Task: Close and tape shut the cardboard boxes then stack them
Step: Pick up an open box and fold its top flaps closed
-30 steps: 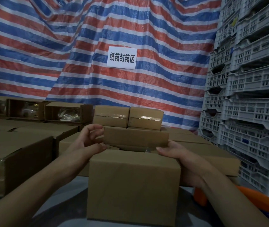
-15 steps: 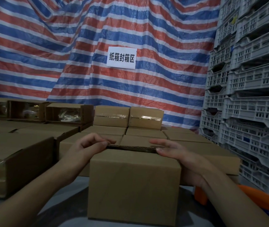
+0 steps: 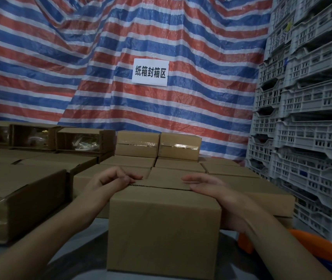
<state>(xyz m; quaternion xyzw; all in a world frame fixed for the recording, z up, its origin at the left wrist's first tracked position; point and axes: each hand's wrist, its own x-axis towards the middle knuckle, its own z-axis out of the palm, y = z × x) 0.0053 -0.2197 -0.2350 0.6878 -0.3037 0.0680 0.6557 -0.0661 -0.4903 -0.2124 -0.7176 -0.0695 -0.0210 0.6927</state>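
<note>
A brown cardboard box (image 3: 164, 229) stands right in front of me on the grey table, its top flaps folded flat. My left hand (image 3: 112, 179) rests on the box's top left edge with fingers loosely bent, pressing the flap down. My right hand (image 3: 207, 185) lies flat on the top right edge, fingers stretched toward the middle. Behind it sit rows of closed boxes, with two taped boxes (image 3: 157, 145) stacked on top of them at the back.
Open boxes on their sides (image 3: 84, 140) line the back left, and a large box (image 3: 19, 201) stands at the near left. Grey plastic crates (image 3: 306, 118) tower on the right. An orange object (image 3: 302, 251) lies at the lower right. A striped tarp with a white sign (image 3: 150, 72) hangs behind.
The far flap that stood upright a second ago has been folded down flat. Both hands moved onto the box's top and now press the flaps.
</note>
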